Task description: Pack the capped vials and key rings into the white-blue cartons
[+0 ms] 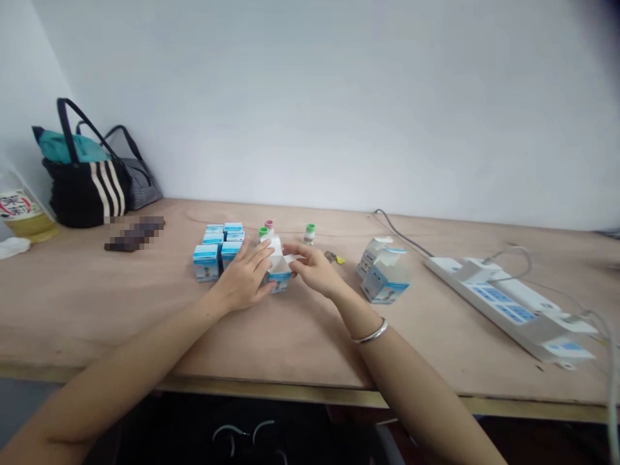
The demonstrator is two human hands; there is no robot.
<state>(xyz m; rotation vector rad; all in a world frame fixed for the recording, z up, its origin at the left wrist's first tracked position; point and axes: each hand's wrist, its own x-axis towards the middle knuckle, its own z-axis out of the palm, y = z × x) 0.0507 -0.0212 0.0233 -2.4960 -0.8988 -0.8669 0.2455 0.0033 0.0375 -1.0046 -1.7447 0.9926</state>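
My left hand [242, 278] and my right hand [312, 268] meet at the middle of the wooden table, both gripping a small white and blue carton [279, 278] with its top flaps standing open. Left of the hands stands a group of several closed blue and white cartons [208, 261]. Just beyond the hands are small bottles, one with a green cap [310, 233], another with a green cap [263, 232], and a third with a pink cap [269, 225]. A silver bangle [371, 331] circles my right wrist.
Right of the hands lie a small bunch of keys [333, 258] and a few cartons [385, 274], with a white power strip [504, 303] and cables beyond. A black striped bag [84, 187], a plastic bottle [22, 214] and a pixelated object [134, 234] sit at the left.
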